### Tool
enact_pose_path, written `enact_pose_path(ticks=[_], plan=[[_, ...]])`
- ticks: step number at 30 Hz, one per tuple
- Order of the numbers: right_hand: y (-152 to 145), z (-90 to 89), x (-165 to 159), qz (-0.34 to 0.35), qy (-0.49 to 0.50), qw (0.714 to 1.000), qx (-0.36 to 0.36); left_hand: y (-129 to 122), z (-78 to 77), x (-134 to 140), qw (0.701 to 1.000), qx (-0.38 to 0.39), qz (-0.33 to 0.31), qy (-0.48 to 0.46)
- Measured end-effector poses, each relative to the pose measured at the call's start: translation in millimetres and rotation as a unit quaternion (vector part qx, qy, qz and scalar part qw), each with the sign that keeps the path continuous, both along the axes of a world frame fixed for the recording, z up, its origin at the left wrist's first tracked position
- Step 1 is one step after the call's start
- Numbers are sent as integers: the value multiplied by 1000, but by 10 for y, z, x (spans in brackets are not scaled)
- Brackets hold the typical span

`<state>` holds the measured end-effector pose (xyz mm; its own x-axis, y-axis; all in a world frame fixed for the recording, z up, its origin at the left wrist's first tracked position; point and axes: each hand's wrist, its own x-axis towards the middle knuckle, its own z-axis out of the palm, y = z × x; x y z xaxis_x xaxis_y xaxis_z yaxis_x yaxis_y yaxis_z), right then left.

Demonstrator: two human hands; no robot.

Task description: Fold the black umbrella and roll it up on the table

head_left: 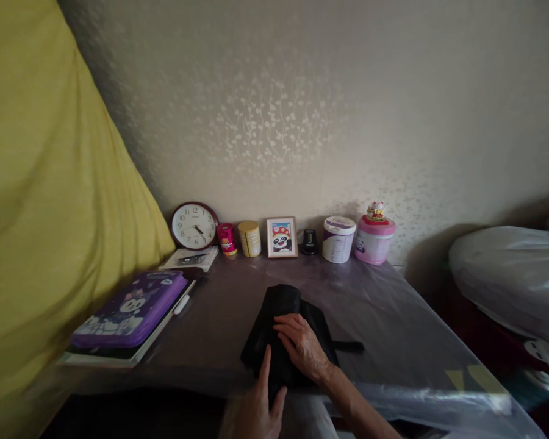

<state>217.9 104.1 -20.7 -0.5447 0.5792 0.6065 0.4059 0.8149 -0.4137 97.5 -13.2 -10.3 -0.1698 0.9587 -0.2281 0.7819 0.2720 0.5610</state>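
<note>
A black folding umbrella (279, 305) lies loosely folded at the front of the table, its fabric in flaps and its strap (349, 346) sticking out to the right. My right hand (304, 347) rests flat on top of the fabric, fingers extended and pointing left. At the umbrella's near end is my left hand (260, 408), index finger stretched forward along the fabric and thumb to the right. Black material shows between that thumb and finger; the other left fingers are hidden beneath.
A purple pencil case (130, 310) lies on books at the left, near a yellow curtain (73, 183). Along the wall stand a clock (194, 225), a pink can (227, 239), a yellow can (249, 239), a framed panda picture (282, 236) and two tubs (339, 241). Clear plastic covers the table (393, 329).
</note>
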Motion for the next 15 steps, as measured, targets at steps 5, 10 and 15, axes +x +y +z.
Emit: enact_pose_path(ticks=[5, 10, 15], plan=[[338, -75, 4, -2, -29, 999, 21, 8, -98, -31, 1000, -6, -21, 12], [771, -124, -92, -30, -60, 997, 30, 15, -65, -13, 1000, 2, -14, 21], [1051, -75, -87, -109, -57, 992, 18, -5, -4, 18, 1000, -16, -3, 25]])
